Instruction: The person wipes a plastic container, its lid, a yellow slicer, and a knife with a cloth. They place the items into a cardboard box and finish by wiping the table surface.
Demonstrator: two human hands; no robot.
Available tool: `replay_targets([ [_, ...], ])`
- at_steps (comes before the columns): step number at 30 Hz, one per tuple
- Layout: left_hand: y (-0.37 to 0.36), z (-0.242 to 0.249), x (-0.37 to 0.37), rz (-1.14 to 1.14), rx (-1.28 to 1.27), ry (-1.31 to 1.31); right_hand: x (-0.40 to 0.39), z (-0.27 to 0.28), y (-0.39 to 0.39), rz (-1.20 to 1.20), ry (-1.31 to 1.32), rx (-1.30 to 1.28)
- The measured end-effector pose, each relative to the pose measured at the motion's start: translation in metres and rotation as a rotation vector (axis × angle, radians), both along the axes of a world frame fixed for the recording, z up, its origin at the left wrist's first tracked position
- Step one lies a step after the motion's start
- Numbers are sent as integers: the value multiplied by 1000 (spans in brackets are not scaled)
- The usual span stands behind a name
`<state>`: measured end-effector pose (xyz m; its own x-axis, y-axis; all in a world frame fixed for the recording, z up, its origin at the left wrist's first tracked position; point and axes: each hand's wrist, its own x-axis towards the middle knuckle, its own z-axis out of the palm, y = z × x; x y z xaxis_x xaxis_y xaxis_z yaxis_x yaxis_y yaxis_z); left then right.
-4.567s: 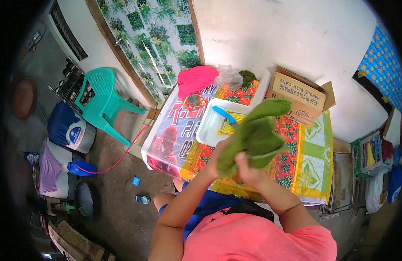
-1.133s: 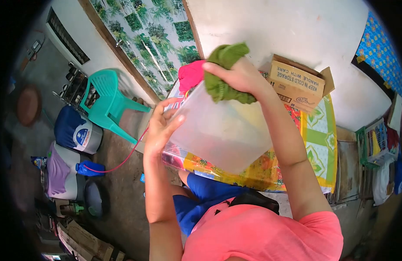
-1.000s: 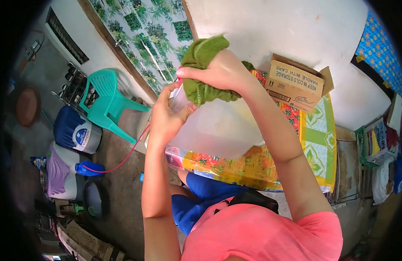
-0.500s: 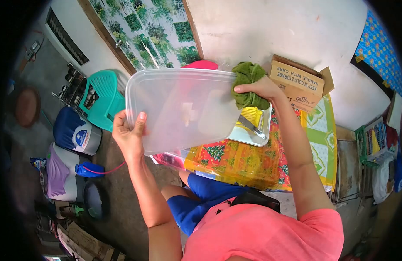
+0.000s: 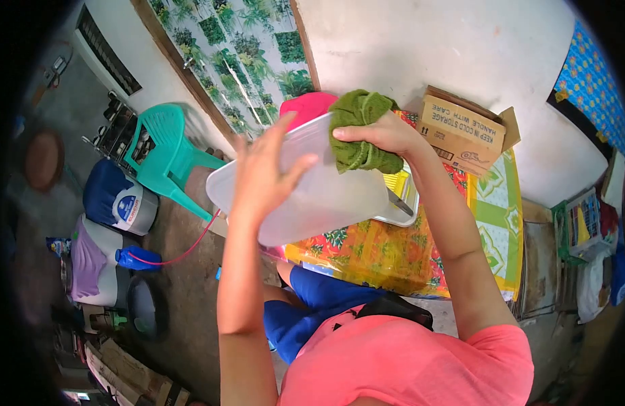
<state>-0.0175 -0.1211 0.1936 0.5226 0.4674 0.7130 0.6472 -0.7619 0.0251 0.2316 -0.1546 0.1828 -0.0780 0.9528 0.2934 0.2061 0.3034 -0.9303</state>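
Observation:
A translucent plastic lid (image 5: 306, 196) hangs tilted in front of me, above the table. My right hand (image 5: 375, 135) is closed round a bunched green towel (image 5: 358, 108), pressed at the lid's upper right edge. My left hand (image 5: 268, 172) overlaps the lid's left part, its fingers spread and blurred by motion. Partly hidden behind the lid, a white tray (image 5: 402, 220) with a yellow rack (image 5: 394, 183) and a knife (image 5: 400, 203) rests on the table.
The table wears a patterned cloth (image 5: 367, 254). A cardboard box (image 5: 461, 132) stands at its back right, by the wall. Something bright pink (image 5: 307, 108) shows behind the lid. To the left are a green plastic chair (image 5: 160, 152) and a blue jug (image 5: 138, 258) on the floor side.
My left hand has let go of the lid's left edge and moved right and up across it, fingers opening. The lid has tilted, and the right hand with the towel has shifted left.

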Motion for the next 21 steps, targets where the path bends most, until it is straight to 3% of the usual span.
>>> replay_targets([
  [2, -9, 7, 16, 30, -371, -58, -3, 3, 4, 63, 36, 81],
  [5, -4, 4, 7, 73, -465, -141, 7, -8, 1, 129, -5, 30],
  [8, 1, -19, 4, -94, -716, -378, 3, -8, -14, 66, 43, -41],
  [13, -11, -21, 1, -105, -760, -552, -1, -46, -15, -16, 179, 12],
  [20, -1, -14, -29, -72, -780, -780, 10, -77, -27, -16, 251, -199],
  [21, 2, -14, -32, -59, -660, -798, 13, -83, -28, -24, 308, -214],
])
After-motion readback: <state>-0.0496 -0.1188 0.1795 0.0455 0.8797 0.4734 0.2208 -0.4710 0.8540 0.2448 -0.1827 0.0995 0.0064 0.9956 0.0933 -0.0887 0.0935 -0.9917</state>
